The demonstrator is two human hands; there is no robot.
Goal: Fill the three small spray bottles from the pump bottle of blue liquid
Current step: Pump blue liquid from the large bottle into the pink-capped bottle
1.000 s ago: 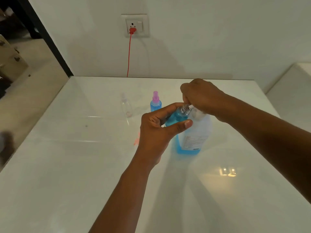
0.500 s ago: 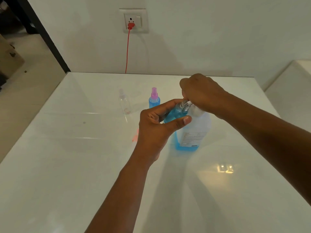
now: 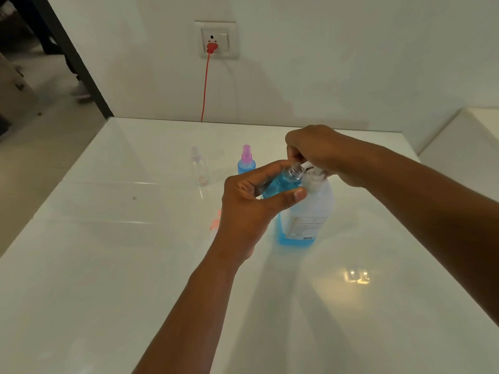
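Nothing has shifted: my left hand (image 3: 251, 203) holds the open spray bottle (image 3: 283, 182) under the spout while my right hand (image 3: 321, 152) presses the pump bottle (image 3: 307, 211); next, more steady pumps.

the left hand (image 3: 251, 209) was raised off the table, forearm reaching up from the near edge, wrist straight. its fingers and thumb curled round the small open bottle (image 3: 283, 182), thumb along the near side, fingers wrapped over the far side, the neck clear above the grip. the right hand (image 3: 321, 152) came in from the right, forearm sloping down across the frame, wrist bent. it sat knuckles up on the pump head (image 3: 314, 172), fingers curled over its spout just above the left hand's grip.
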